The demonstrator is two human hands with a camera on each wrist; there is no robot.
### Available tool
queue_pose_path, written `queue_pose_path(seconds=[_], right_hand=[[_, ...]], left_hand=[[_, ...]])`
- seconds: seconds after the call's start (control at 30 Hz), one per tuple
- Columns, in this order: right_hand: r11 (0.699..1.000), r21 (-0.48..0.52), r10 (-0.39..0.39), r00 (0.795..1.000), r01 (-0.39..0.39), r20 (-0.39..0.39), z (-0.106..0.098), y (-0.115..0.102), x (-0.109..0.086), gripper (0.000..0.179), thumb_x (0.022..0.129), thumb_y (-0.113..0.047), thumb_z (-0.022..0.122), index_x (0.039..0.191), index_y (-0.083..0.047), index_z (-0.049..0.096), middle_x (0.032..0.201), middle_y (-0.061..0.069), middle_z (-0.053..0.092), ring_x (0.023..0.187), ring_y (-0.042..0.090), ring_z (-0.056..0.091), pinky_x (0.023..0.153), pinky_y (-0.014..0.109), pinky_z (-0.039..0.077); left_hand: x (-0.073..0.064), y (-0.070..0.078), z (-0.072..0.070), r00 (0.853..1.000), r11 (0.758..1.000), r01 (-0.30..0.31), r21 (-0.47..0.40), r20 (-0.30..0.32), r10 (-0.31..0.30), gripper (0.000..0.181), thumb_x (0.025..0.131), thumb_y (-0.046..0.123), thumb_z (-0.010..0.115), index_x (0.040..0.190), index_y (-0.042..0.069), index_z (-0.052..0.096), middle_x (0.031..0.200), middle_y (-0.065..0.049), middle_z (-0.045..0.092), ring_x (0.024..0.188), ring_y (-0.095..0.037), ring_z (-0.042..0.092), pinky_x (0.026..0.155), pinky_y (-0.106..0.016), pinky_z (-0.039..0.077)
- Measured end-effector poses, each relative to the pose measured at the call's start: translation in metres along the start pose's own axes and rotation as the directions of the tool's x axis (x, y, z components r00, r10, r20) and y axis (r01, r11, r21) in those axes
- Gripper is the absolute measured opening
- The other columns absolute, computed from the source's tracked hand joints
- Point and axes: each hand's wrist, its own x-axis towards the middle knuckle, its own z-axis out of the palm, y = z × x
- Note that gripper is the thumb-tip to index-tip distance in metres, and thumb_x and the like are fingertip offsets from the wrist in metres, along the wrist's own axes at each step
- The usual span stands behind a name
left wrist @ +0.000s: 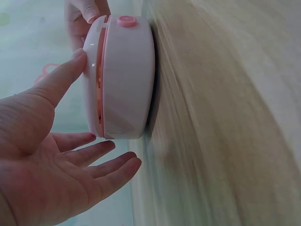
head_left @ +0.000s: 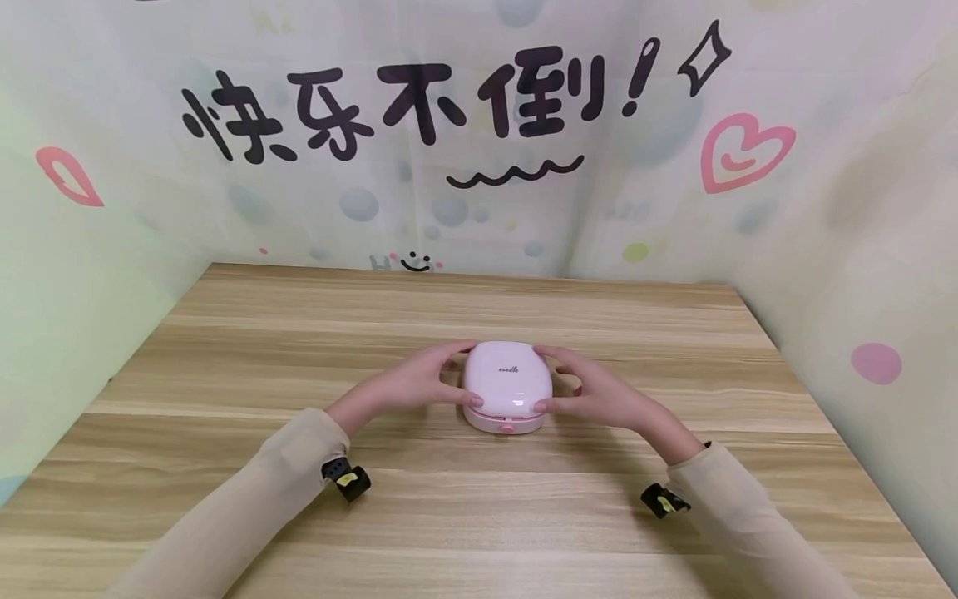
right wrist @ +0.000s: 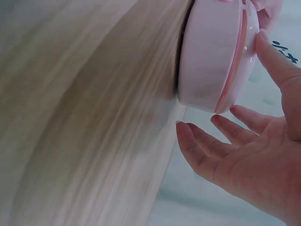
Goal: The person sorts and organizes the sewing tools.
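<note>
A rounded, pale pink case (head_left: 508, 378) with a glossy lid and small dark lettering sits on the wooden table. Its front carries a round pink button (left wrist: 126, 21). A narrow gap with a deeper pink edge shows between lid and base. My left hand (head_left: 419, 378) holds the lid from the left, thumb at the front corner and index finger at the back corner. From the right my right hand (head_left: 599, 393) holds it the same way, its thumb (right wrist: 265, 44) on the lid's front edge. The other fingers of both hands spread loosely beside the case.
The wood-grain table (head_left: 479, 516) extends around the case on all sides. A printed cloth (head_left: 479, 225) with large dark characters hangs along its back edge, and pale cloth walls stand left and right. Each sleeve cuff bears a small black camera (head_left: 355, 482).
</note>
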Motion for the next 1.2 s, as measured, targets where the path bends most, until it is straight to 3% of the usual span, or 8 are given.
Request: queue_pose_path(seconds=[0.33, 0.97, 1.2], right_hand=[[1.0, -0.007, -0.004, 1.0, 0.004, 0.013, 0.0, -0.006, 0.007, 0.085, 0.086, -0.026, 0.081, 0.153, 0.001, 0.035, 0.157, 0.022, 0.036, 0.135, 0.047, 0.043, 0.093, 0.055, 0.057], [0.998, 0.024, 0.053, 0.998, -0.053, 0.026, 0.001, -0.009, 0.01, 0.087, 0.083, -0.028, 0.083, 0.152, 0.0, 0.037, 0.154, 0.02, 0.042, 0.135, 0.045, 0.044, 0.102, 0.056, 0.052], [0.999, -0.005, 0.032, 0.999, -0.032, 0.007, 0.003, -0.007, 0.012, 0.088, 0.081, -0.029, 0.084, 0.15, 0.002, 0.038, 0.15, 0.021, 0.045, 0.132, 0.043, 0.048, 0.096, 0.051, 0.057]], left_hand=[[0.007, 0.007, 0.0, 0.999, 0.997, -0.045, 0.068, 0.021, 0.044, 0.092, 0.083, 0.029, 0.083, 0.153, -0.004, 0.033, 0.155, -0.019, 0.041, 0.137, -0.038, 0.046, 0.115, -0.047, 0.042], [0.009, 0.015, 0.0, 1.0, 0.993, -0.004, 0.117, 0.014, 0.002, 0.09, 0.08, 0.026, 0.085, 0.15, -0.004, 0.038, 0.148, -0.019, 0.048, 0.129, -0.033, 0.054, 0.108, -0.043, 0.049], [0.011, 0.015, 0.0, 1.0, 0.987, -0.012, 0.163, 0.014, 0.01, 0.09, 0.079, 0.03, 0.086, 0.149, -0.004, 0.039, 0.144, -0.018, 0.053, 0.127, -0.031, 0.055, 0.108, -0.042, 0.049]])
